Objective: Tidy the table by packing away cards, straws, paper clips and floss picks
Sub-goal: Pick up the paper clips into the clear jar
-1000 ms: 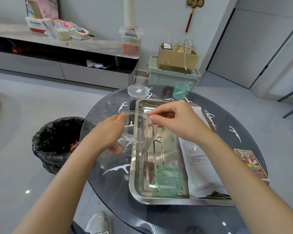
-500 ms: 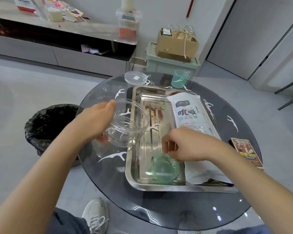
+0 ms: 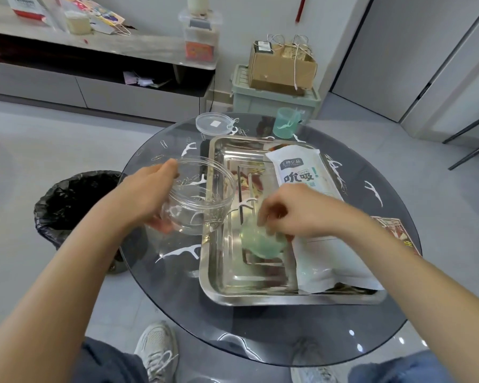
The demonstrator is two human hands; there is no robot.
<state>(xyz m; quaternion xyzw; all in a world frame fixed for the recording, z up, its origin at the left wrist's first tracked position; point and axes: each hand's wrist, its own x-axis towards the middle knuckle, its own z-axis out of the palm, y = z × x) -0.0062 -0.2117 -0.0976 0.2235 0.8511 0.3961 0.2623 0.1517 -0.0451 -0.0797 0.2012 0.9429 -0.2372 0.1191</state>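
My left hand (image 3: 147, 194) grips a clear round jar (image 3: 202, 205) by its rim, held above the glass table (image 3: 260, 341) just left of the steel tray (image 3: 205, 272). Paper clips lie inside the jar. My right hand (image 3: 302, 211) reaches down into the tray, its curled fingers on a green translucent lid (image 3: 260, 244), which looks blurred and raised off the tray floor. A white straw bag (image 3: 302, 172) lies along the tray's right side. Floss picks (image 3: 183, 251) and paper clips (image 3: 163, 143) are scattered on the table. Cards (image 3: 396, 230) sit at the right edge.
The jar's clear lid (image 3: 212, 124) and a green cup (image 3: 285, 123) holding floss picks stand at the table's far side. A black-lined bin (image 3: 75, 197) stands on the floor to the left. My shoes and knees are under the near edge.
My right hand left the jar's mouth, dropped into the tray and closed on the green lid, which has risen. The left hand kept hold of the jar.
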